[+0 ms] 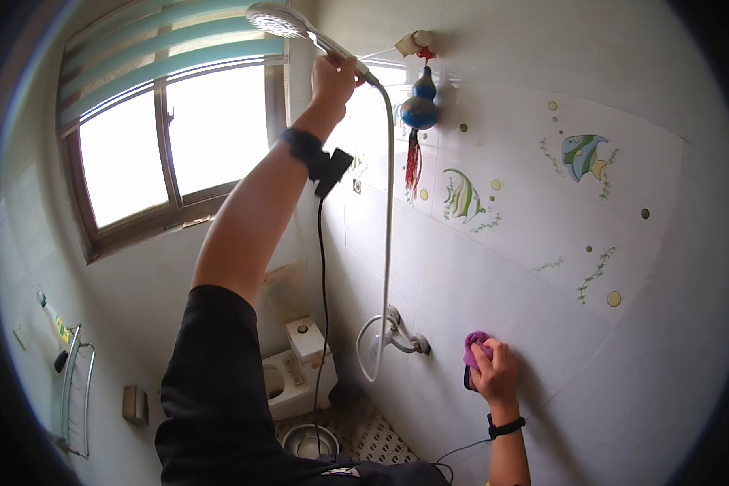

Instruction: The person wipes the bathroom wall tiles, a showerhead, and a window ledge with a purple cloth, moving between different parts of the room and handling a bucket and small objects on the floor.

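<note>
My left hand (335, 85) is raised high and grips the handle of a chrome shower head (277, 21), whose spray face points down and left toward the window. From the handle's lower end a shower hose (390, 200) hangs in a long loop to the mixer tap (395, 340) on the wall. Low on the right, my right hand (495, 372) holds a bunched purple cloth (477, 347) at the white tiled wall (522, 291). A dark-edged object (468, 379) shows beneath those fingers; its kind is unclear.
A blue gourd ornament (421, 109) with a red tassel hangs from a wall holder (414, 42). Below are a toilet (307, 389), a metal basin (288, 438) and a patterned mat (386, 442). A black cable (323, 267) trails from my left wrist. A wire rack (88, 389) is at left.
</note>
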A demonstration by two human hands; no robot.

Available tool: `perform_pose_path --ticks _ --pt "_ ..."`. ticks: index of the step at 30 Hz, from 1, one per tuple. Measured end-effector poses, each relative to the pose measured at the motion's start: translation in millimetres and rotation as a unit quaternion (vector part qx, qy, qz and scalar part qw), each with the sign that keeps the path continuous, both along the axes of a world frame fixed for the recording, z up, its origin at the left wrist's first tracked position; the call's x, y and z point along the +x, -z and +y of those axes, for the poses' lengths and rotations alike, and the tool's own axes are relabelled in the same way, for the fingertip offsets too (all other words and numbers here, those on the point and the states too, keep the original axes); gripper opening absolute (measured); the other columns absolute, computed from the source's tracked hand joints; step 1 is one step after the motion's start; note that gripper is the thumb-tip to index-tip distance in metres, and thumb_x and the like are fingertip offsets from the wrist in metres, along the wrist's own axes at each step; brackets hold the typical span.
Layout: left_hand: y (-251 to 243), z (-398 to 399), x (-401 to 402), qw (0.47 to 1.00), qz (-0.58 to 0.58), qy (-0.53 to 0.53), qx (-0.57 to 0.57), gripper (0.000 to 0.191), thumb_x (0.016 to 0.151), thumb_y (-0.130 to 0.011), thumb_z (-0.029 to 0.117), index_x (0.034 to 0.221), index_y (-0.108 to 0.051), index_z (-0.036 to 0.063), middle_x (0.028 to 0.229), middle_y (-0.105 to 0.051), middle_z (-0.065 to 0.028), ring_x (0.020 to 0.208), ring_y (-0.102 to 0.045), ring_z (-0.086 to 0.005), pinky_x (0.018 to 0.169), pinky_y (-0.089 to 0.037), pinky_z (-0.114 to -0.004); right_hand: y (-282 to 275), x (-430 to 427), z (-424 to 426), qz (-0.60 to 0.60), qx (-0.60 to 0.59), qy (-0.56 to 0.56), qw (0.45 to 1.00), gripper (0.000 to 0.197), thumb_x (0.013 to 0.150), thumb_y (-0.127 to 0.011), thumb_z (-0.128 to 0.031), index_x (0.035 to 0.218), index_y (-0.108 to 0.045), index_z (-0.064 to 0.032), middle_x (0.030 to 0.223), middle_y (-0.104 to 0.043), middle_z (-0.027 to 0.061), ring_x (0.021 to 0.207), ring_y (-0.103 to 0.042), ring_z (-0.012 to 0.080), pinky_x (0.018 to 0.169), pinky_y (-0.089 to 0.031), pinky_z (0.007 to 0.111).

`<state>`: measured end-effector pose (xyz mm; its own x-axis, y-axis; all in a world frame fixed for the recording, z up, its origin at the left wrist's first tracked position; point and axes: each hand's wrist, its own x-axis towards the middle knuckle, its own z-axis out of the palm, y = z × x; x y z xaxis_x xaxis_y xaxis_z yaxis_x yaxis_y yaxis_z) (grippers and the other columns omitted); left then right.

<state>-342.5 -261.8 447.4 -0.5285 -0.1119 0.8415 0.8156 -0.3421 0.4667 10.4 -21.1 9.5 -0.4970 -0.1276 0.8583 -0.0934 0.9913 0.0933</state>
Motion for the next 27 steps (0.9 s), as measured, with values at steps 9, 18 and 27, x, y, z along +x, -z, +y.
perform_pose_path --ticks 9,18,27 --pt "-82 29 -5 0.998 0.059 0.018 0.03 0.032 0.091 -0.065 0.002 0.114 -0.043 -0.004 0.116 -0.059 -0.0186 0.09 -0.07 -0.0271 0.069 -0.067 -0.038 17 3 15 -0.02 -0.002 -0.025 0.999 0.035 0.076 -0.078 -0.009 0.11 -0.069 -0.0112 0.106 -0.059 0.009 0.085 -0.063 0.0293 0.069 -0.056 0.039" --pt "-79 67 -11 0.996 0.045 -0.038 0.071 0.027 0.096 -0.064 0.004 0.117 -0.051 -0.0063 0.11 -0.06 -0.0149 0.096 -0.068 -0.0234 0.082 -0.069 -0.039 15 7 20 -0.036 0.014 -0.043 0.998 0.038 0.075 -0.079 -0.011 0.112 -0.068 -0.0109 0.106 -0.058 0.0087 0.085 -0.064 0.0287 0.072 -0.056 0.039" --pt "-73 55 -70 0.971 0.113 -0.201 -0.059 0.037 0.092 -0.071 0.028 0.105 -0.066 -0.0058 0.096 -0.072 -0.0219 0.087 -0.071 -0.0341 0.079 -0.055 -0.045 26 5 20 -0.041 0.01 -0.051 0.998 0.039 0.076 -0.077 -0.012 0.114 -0.069 -0.0103 0.107 -0.059 0.0095 0.086 -0.064 0.0282 0.074 -0.056 0.04"
